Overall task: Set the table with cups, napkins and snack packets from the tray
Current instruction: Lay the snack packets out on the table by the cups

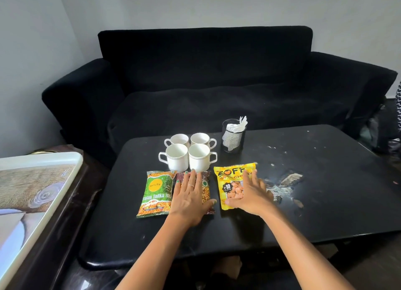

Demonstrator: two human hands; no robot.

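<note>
1. While both hands lie flat, fingers spread and gripping nothing, the left hand (191, 197) presses the maroon packet (205, 190) and the right hand (249, 194) presses the yellow packet (230, 176) on the black table (325, 192).
2. Green packet (156, 193): flat, just left of the maroon packet.
3. Four white cups (188, 154): grouped behind the packets.
4. Mesh holder (234, 138) with napkins (236, 127): right of the cups.
5. Tray (73, 159): on the side surface, far left.

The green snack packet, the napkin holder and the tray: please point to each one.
green snack packet (155, 193), head view, middle of its front.
napkin holder (232, 141), head view, mesh wall.
tray (76, 159), head view, white rim at its far corner.
</note>
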